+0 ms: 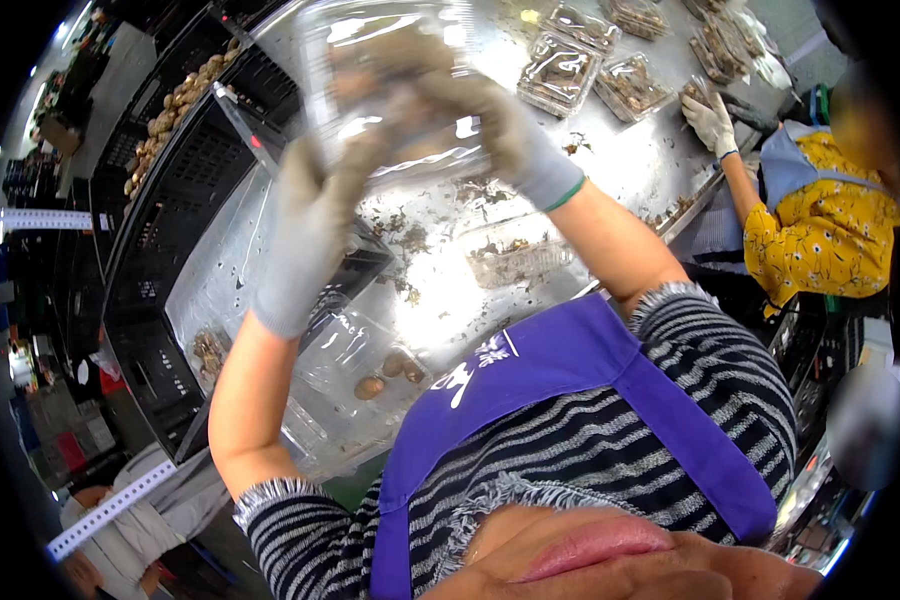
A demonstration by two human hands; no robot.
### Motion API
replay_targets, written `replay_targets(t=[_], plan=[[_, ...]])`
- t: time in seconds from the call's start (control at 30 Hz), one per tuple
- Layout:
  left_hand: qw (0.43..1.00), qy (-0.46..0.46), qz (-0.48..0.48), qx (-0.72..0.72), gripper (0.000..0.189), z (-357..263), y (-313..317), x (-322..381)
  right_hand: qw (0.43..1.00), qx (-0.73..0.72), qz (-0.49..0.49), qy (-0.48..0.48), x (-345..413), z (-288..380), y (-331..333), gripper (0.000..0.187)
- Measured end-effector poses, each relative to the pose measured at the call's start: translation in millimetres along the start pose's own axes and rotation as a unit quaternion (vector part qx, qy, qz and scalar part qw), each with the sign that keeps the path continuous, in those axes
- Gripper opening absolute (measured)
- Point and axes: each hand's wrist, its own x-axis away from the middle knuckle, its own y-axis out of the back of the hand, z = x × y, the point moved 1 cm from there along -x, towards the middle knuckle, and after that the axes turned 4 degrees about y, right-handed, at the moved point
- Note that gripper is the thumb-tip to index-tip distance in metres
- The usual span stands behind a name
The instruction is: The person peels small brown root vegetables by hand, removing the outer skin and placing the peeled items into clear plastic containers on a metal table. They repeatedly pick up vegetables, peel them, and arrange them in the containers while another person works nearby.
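Both my hands wear grey-white knit work gloves and hold a clear plastic clamshell box [397, 150], raised above the metal table [450, 300]. My left hand [307, 202] grips its left lower side, while my right hand [510, 135] has the right side. Brownish contents in the box are blurred by motion. Below, an open clear tray [517, 259] lies on the table with dark bits in it. Nearer my body is another clear open container [345, 345], beside a few round brown items [370, 387] that look like mushrooms or tubers.
Filled clamshell boxes [559, 75] stand at the table's far right. A co-worker's gloved hands [709, 124] handle another box there. Black plastic crates [187, 187] line the left, one holding brown produce [172, 112]. Dark debris [412, 240] is scattered over the metal.
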Motion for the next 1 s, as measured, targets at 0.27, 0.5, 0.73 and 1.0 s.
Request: replay_targets(t=[0.27,0.5,0.73,1.0], plan=[[0.956,0.075,-0.159,-0.236,0.057,99.6,168.3,1.1,0.950,0.060,-0.291,-0.097,50.0,-80.5,304.2,0.050],[0.838,0.314,-0.008,-0.447,0.088,375.2,315.3,85.6,0.836,0.325,-0.287,-0.337,35.3,-88.8,414.5,0.075],[0.887,0.455,0.076,0.033,0.047,398.0,289.6,143.2,0.762,0.645,-0.051,-0.014,16.7,-5.0,272.1,0.045],[0.916,0.391,-0.077,-0.047,0.069,408.0,293.3,106.7,0.928,0.271,0.150,-0.208,16.6,-29.6,27.0,0.045]])
